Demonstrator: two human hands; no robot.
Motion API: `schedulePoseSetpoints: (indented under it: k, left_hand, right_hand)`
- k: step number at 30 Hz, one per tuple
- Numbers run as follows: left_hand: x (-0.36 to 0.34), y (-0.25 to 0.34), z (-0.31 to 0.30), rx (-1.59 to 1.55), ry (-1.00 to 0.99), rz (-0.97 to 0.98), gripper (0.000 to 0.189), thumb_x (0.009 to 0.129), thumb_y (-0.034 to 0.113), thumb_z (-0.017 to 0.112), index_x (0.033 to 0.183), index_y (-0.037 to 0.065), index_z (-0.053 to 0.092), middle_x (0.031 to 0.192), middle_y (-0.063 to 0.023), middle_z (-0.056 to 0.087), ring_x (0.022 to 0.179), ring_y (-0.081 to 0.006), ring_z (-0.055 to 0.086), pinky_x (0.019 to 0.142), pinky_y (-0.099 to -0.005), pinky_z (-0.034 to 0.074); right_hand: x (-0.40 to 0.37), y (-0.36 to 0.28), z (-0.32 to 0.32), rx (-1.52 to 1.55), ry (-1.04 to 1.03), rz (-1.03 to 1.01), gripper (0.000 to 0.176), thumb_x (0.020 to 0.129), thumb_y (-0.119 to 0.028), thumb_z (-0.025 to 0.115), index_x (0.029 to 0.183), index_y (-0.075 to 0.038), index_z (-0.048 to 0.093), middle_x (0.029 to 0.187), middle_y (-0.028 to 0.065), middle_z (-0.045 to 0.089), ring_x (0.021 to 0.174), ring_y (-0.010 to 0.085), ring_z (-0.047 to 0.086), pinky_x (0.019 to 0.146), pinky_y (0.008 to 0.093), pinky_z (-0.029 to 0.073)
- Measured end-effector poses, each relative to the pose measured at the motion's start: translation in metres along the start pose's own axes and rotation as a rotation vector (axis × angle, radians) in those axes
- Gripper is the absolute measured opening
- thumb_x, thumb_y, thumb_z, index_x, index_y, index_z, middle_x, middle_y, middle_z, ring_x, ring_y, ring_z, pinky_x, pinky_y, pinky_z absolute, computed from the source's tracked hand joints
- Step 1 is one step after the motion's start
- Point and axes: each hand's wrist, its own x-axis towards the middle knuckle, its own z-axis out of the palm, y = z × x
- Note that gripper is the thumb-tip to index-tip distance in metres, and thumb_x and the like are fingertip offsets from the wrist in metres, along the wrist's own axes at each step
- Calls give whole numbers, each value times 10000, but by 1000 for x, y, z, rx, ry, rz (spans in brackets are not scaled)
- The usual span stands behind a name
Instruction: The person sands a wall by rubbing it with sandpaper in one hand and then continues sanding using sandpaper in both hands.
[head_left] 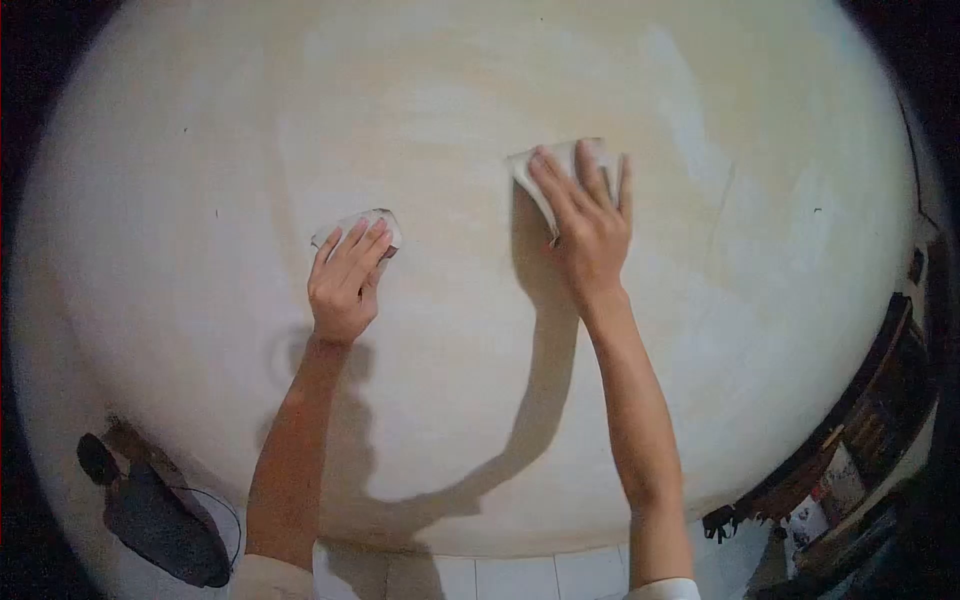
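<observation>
My left hand [345,285] presses a small pale piece of sandpaper [385,218] flat against the wall [450,320], fingers laid over it. A dark underside shows at the sheet's corner by the fingertips. Higher up and to the right, my right hand [595,235] holds another pale piece of sandpaper [525,165] on the wall. Its fingers are spread across the sheet, and the sheet's left edge curls away from the surface. The thumb of this hand is mostly hidden. The wall is cream with whiter, smeared patches.
Shadows of my arms and head fall across the wall. White floor tiles [515,578] run along its foot. A dark, long object with a cable [165,525] stands at lower left. Dark wooden furniture [865,420] with assorted items lines the right side.
</observation>
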Motion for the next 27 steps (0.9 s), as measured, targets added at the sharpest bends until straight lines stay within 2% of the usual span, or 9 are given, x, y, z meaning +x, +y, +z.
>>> schedulePoseSetpoints:
  k: [3,7,9,11,15,19,20,24,27]
  left_hand:
    - [0,0,0,4,7,9,417,795,-18,648,1193,104,660,1225,-66,667,1175,-268,611,1032,-448,415]
    - [-1,-3,1,2,3,19,426,795,-26,637,1200,103,656,1227,-69,666,1181,-268,607,1036,-450,410]
    - [-2,-2,-1,-8,-32,-1,325,876,25,619,1197,67,642,1225,-100,661,1209,-291,588,1050,-473,395]
    - [-1,0,-1,-10,-18,-7,366,840,3,627,1197,84,649,1226,-86,663,1202,-279,593,1044,-463,400]
    - [-3,-4,1,2,-12,-1,387,820,1,645,1192,102,658,1222,-75,667,1192,-268,601,1038,-454,406]
    - [-2,-1,0,21,-11,17,356,844,16,634,1190,95,658,1219,-81,668,1194,-271,600,1036,-456,408]
    - [-2,-2,1,25,-2,9,347,853,23,629,1191,95,657,1219,-80,668,1195,-271,599,1037,-457,409]
    - [-1,0,2,54,-2,8,313,884,41,613,1188,96,657,1218,-72,669,1200,-271,595,1041,-458,412]
    - [-4,-3,5,60,11,27,304,895,47,608,1191,102,658,1217,-67,670,1200,-264,595,1044,-460,413]
  right_hand:
    - [-1,-20,9,9,67,119,446,794,-98,625,1238,-140,640,1297,17,624,1273,318,520,1113,554,319]
    - [-3,-13,10,93,30,-11,464,810,-120,641,1274,-124,613,1329,34,602,1289,364,496,1113,546,318]
    - [0,-5,12,46,38,86,453,825,-118,634,1277,-121,609,1331,34,601,1295,363,489,1113,530,327]
    - [0,-17,19,27,113,216,435,828,-132,636,1263,-122,616,1322,36,607,1293,340,496,1098,523,352]
    - [4,-11,7,44,25,22,442,825,-139,640,1264,-101,613,1321,49,605,1274,380,499,1064,525,394]
    - [3,-17,14,40,46,97,406,818,-165,651,1220,-107,638,1308,39,614,1259,347,522,1064,508,398]
    - [0,-19,15,62,51,-6,397,819,-152,637,1213,-102,643,1307,44,614,1255,352,523,1065,511,394]
    - [-3,4,3,59,72,169,389,825,-147,635,1212,-100,640,1326,46,600,1271,369,505,1075,506,387]
    - [-18,-13,9,35,19,156,386,839,-152,648,1222,-107,636,1306,49,615,1273,351,511,1075,521,381]
